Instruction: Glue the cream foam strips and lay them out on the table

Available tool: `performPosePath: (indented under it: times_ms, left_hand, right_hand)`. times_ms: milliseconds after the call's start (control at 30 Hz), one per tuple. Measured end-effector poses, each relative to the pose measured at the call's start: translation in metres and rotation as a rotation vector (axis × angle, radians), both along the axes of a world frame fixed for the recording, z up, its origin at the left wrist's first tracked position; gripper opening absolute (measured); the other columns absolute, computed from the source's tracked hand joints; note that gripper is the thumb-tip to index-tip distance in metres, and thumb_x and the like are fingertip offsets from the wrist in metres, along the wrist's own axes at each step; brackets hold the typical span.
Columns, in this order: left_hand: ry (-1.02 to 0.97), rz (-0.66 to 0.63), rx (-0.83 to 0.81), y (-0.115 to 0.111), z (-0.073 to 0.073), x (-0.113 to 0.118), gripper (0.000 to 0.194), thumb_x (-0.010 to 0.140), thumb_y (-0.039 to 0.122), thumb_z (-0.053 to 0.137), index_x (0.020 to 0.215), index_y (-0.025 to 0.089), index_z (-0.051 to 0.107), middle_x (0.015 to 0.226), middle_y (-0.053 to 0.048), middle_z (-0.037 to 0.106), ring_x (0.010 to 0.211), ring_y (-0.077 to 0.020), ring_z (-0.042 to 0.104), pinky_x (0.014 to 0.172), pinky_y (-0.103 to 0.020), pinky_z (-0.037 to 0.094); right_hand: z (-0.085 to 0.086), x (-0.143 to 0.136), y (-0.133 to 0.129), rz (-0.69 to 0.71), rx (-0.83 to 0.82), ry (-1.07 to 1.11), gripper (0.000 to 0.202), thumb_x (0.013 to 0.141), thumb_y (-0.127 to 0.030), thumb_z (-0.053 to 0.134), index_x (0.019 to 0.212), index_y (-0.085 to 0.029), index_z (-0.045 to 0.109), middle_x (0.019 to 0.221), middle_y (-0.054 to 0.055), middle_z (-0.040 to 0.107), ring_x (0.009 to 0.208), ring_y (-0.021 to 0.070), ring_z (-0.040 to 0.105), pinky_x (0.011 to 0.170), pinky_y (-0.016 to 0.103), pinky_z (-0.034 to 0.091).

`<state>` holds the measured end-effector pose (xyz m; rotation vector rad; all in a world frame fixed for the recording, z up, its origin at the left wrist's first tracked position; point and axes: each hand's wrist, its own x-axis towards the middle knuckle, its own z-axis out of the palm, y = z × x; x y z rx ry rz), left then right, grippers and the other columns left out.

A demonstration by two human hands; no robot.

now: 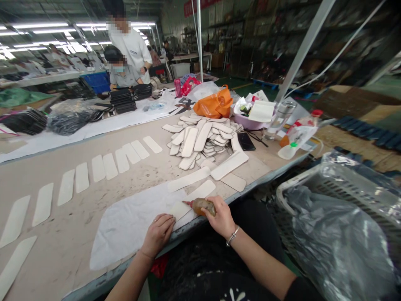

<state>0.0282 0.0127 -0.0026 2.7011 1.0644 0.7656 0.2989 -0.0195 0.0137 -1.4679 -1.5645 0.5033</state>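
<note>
Right hand grasps a bottle
Left hand, fingers bent, touches a pale strip between the hands; its grip unclear.

Your squeeze bottle showed murky amber-brown, its nozzle red. The strips laid out before you were plain cream; the pile was cream with dark edges. Cloth was white, your bench tan with dark specks. Your bracelet was silver, your sleeve black. Beyond: bag was bright orange, basin pale lilac, phone black.
</note>
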Motion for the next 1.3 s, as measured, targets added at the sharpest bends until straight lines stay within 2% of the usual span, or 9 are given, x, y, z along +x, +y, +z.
performPosePath:
  times_ms: [267,467,633,800,900,1067,1300]
  left_hand:
    - [-0.005,-0.024,0.048,0.002,0.001,0.003,0.015,0.083,0.013,0.056,0.095,0.017,0.065,0.092,-0.008,0.064,0.088,-0.0169,0.058,0.079,-0.032,0.053]
    - [-0.012,-0.005,0.017,0.001,0.001,0.002,0.016,0.083,0.012,0.057,0.096,0.016,0.064,0.094,-0.008,0.062,0.089,-0.0164,0.057,0.08,-0.031,0.052]
    - [-0.026,0.009,-0.005,0.0,0.002,0.003,0.014,0.083,0.013,0.055,0.093,0.017,0.064,0.09,-0.006,0.064,0.085,-0.0154,0.058,0.079,-0.031,0.051]
    - [-0.018,0.014,-0.037,-0.002,0.002,0.002,0.015,0.085,0.014,0.053,0.094,0.017,0.064,0.09,-0.007,0.064,0.084,-0.0159,0.057,0.078,-0.031,0.051]
    - [-0.004,0.008,-0.044,-0.001,0.0,0.001,0.015,0.084,0.013,0.053,0.096,0.017,0.063,0.089,-0.007,0.063,0.084,-0.0164,0.057,0.078,-0.032,0.051]
    - [-0.003,-0.005,-0.046,0.001,-0.001,0.001,0.014,0.084,0.013,0.053,0.094,0.017,0.062,0.088,-0.007,0.063,0.083,-0.0166,0.057,0.078,-0.033,0.051]
    - [-0.01,0.004,-0.04,-0.001,0.003,0.004,0.013,0.084,0.015,0.053,0.093,0.017,0.063,0.087,-0.007,0.063,0.082,-0.0159,0.057,0.078,-0.033,0.05]
  right_hand:
    - [-0.018,0.06,0.011,-0.364,0.036,-0.042,0.023,0.082,-0.033,0.059,0.1,-0.02,0.052,0.09,0.006,0.056,0.086,0.0215,0.054,0.08,0.038,0.048]
    - [-0.019,0.07,0.01,-0.421,0.071,-0.121,0.025,0.083,-0.035,0.057,0.101,-0.019,0.052,0.09,0.008,0.056,0.086,0.0229,0.054,0.079,0.04,0.048]
    - [-0.009,0.051,0.002,-0.348,0.113,-0.034,0.025,0.082,-0.033,0.058,0.102,-0.02,0.051,0.092,0.007,0.057,0.087,0.0229,0.054,0.079,0.04,0.048]
    - [0.001,0.008,-0.003,-0.047,0.056,0.105,0.027,0.08,-0.031,0.061,0.103,-0.021,0.052,0.092,0.006,0.058,0.087,0.0212,0.056,0.078,0.036,0.048]
    - [0.003,-0.012,-0.002,0.071,0.034,0.11,0.028,0.079,-0.029,0.062,0.103,-0.021,0.052,0.092,0.006,0.059,0.086,0.0207,0.056,0.078,0.035,0.048]
    - [0.003,-0.019,-0.004,0.114,-0.003,0.098,0.027,0.078,-0.026,0.064,0.101,-0.021,0.052,0.09,0.005,0.058,0.085,0.0201,0.055,0.077,0.034,0.047]
    - [0.006,-0.006,-0.02,0.098,-0.033,0.073,0.025,0.078,-0.026,0.063,0.1,-0.022,0.053,0.089,0.004,0.058,0.083,0.0192,0.056,0.076,0.033,0.047]
